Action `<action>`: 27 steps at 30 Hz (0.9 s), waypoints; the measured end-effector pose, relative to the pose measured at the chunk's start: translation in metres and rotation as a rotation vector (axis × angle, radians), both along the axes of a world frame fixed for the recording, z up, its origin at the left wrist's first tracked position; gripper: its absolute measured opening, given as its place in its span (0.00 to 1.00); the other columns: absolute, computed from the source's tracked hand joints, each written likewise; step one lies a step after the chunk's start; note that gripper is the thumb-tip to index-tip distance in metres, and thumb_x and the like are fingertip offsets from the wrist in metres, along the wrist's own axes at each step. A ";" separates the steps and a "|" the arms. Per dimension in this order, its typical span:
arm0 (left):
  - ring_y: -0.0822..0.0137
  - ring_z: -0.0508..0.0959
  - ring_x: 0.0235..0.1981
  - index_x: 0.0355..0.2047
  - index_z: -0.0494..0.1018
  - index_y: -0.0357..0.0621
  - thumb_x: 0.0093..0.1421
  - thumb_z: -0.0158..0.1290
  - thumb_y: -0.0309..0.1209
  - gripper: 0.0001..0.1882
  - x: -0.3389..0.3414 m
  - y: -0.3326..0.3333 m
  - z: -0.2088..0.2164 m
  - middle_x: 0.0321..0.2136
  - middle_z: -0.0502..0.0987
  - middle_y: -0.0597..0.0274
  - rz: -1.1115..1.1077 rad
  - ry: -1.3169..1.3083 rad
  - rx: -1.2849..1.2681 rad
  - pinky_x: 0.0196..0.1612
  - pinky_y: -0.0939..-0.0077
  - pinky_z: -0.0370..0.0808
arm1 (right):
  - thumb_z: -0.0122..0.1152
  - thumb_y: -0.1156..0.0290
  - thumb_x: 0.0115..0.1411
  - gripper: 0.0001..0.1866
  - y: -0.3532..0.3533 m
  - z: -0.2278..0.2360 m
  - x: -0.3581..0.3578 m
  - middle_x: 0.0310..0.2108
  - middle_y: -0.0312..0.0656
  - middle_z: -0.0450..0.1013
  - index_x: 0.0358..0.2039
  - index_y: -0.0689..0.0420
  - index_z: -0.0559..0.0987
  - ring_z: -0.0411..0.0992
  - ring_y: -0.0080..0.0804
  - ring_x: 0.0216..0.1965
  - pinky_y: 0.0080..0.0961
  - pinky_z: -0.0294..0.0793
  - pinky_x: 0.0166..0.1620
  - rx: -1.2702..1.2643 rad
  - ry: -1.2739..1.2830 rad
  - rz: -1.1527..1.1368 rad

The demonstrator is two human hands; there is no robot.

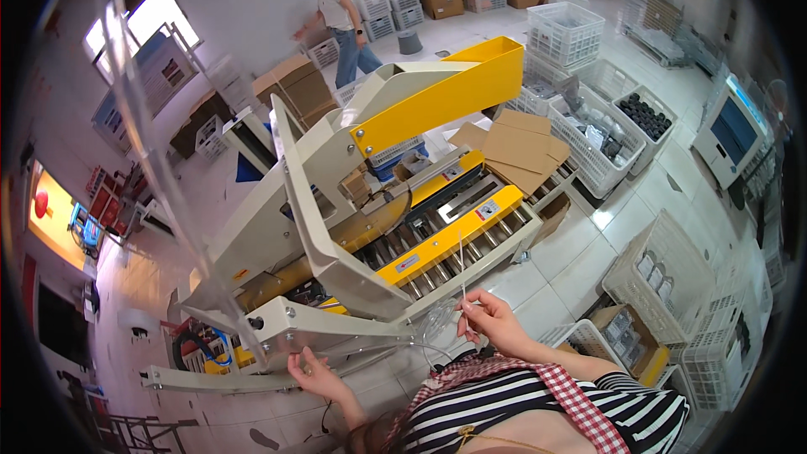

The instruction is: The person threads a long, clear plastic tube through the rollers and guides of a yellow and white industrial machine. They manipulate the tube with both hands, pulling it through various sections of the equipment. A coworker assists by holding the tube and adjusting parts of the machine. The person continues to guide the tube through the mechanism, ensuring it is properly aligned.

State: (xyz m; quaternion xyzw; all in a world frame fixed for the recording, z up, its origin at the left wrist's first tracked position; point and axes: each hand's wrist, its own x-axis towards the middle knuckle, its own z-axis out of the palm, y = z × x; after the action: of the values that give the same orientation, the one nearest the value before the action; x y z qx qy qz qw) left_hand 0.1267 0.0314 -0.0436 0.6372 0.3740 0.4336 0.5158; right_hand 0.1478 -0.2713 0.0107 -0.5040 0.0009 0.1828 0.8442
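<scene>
A carton-sealing machine (pixel 319 193) with beige arms, yellow side guards and a roller bed stands in front of me. Low by the corner of its beige frame (pixel 307 325), my left hand (pixel 318 377) has its fingers apart and loosely bent, with nothing plainly held. My right hand (pixel 489 320), closed in a pinch near the roller bed's front edge, grips a thin white strip (pixel 461 269) that points upward. Beside those fingers hangs crumpled clear plastic (pixel 435 319). A long see-through strip (pixel 155 134), blurred, slants down the left side toward the frame corner.
Flattened cardboard (pixel 514 151) lies at the rollers' far end. White crates (pixel 593 130) with bagged and black parts stand to the right, near a monitor cabinet (pixel 730 126). More crates and a carton (pixel 626 336) are close on my right. A person (pixel 336 17) walks behind the machine.
</scene>
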 end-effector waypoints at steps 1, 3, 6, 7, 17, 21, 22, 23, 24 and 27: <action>0.74 0.68 0.16 0.44 0.65 0.37 0.57 0.54 0.30 0.17 0.000 -0.001 0.001 0.34 0.73 0.60 -0.010 0.016 0.002 0.16 0.83 0.62 | 0.44 0.65 0.65 0.10 0.002 -0.001 0.000 0.22 0.39 0.72 0.39 0.59 0.69 0.64 0.18 0.19 0.14 0.63 0.23 -0.009 -0.001 0.000; 0.75 0.68 0.16 0.46 0.66 0.35 0.57 0.54 0.29 0.18 -0.002 0.001 -0.002 0.32 0.74 0.59 -0.022 0.017 0.029 0.15 0.83 0.60 | 0.44 0.65 0.65 0.10 0.007 -0.002 0.000 0.21 0.41 0.72 0.38 0.58 0.69 0.64 0.19 0.18 0.14 0.63 0.23 -0.028 -0.002 0.003; 0.77 0.69 0.18 0.49 0.66 0.37 0.58 0.54 0.32 0.21 -0.011 -0.001 -0.004 0.31 0.74 0.63 -0.098 0.061 -0.012 0.18 0.85 0.62 | 0.44 0.65 0.65 0.10 0.015 0.004 0.000 0.21 0.41 0.71 0.38 0.58 0.69 0.65 0.20 0.18 0.15 0.63 0.23 -0.032 0.020 0.026; 0.76 0.69 0.18 0.52 0.64 0.35 0.57 0.54 0.30 0.24 -0.010 -0.001 -0.005 0.37 0.72 0.60 -0.126 0.016 0.112 0.20 0.83 0.66 | 0.44 0.65 0.65 0.10 0.019 0.004 -0.001 0.21 0.41 0.72 0.38 0.59 0.68 0.65 0.20 0.18 0.14 0.63 0.23 -0.041 0.020 0.034; 0.50 0.65 0.50 0.54 0.59 0.31 0.45 0.65 0.31 0.39 -0.017 -0.001 -0.005 0.51 0.61 0.46 -0.178 0.200 0.419 0.52 0.63 0.62 | 0.44 0.66 0.65 0.09 0.060 0.007 -0.005 0.21 0.43 0.71 0.37 0.59 0.68 0.66 0.23 0.18 0.17 0.64 0.22 -0.043 -0.015 0.121; 0.49 0.64 0.51 0.55 0.56 0.29 0.45 0.65 0.33 0.42 -0.021 0.001 0.002 0.51 0.60 0.43 -0.241 0.203 0.445 0.53 0.63 0.61 | 0.44 0.66 0.65 0.09 0.083 0.014 -0.011 0.20 0.44 0.71 0.37 0.59 0.68 0.65 0.23 0.18 0.17 0.63 0.22 -0.013 -0.043 0.151; 0.48 0.64 0.51 0.55 0.56 0.28 0.45 0.65 0.33 0.42 -0.024 0.001 0.002 0.51 0.60 0.42 -0.251 0.208 0.453 0.53 0.63 0.61 | 0.44 0.66 0.65 0.09 0.088 0.015 -0.012 0.21 0.44 0.71 0.37 0.59 0.68 0.65 0.22 0.18 0.16 0.64 0.22 -0.006 -0.053 0.164; 0.45 0.63 0.52 0.55 0.55 0.27 0.45 0.65 0.34 0.43 -0.025 0.003 0.000 0.51 0.58 0.39 -0.282 0.206 0.449 0.54 0.62 0.60 | 0.44 0.66 0.65 0.10 0.094 0.017 -0.013 0.22 0.43 0.71 0.38 0.60 0.68 0.65 0.21 0.18 0.16 0.64 0.22 0.001 -0.060 0.172; 0.44 0.63 0.51 0.54 0.55 0.27 0.44 0.65 0.36 0.44 -0.027 0.004 0.000 0.52 0.57 0.39 -0.298 0.221 0.447 0.53 0.61 0.62 | 0.45 0.66 0.65 0.10 0.099 0.018 -0.013 0.22 0.43 0.72 0.38 0.60 0.68 0.65 0.20 0.19 0.15 0.64 0.23 0.009 -0.068 0.180; 0.42 0.64 0.50 0.55 0.51 0.27 0.43 0.66 0.41 0.48 -0.029 0.010 0.001 0.54 0.52 0.38 -0.388 0.267 0.468 0.49 0.62 0.67 | 0.45 0.66 0.65 0.10 0.117 0.027 -0.013 0.21 0.44 0.71 0.38 0.60 0.68 0.65 0.21 0.18 0.15 0.64 0.22 0.029 -0.095 0.160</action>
State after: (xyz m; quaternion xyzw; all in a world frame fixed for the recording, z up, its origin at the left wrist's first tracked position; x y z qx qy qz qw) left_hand 0.0978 0.0413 -0.0429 0.8491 0.2001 0.3140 0.3748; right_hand 0.1343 -0.1539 0.0372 -0.4982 -0.0821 0.2254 0.8332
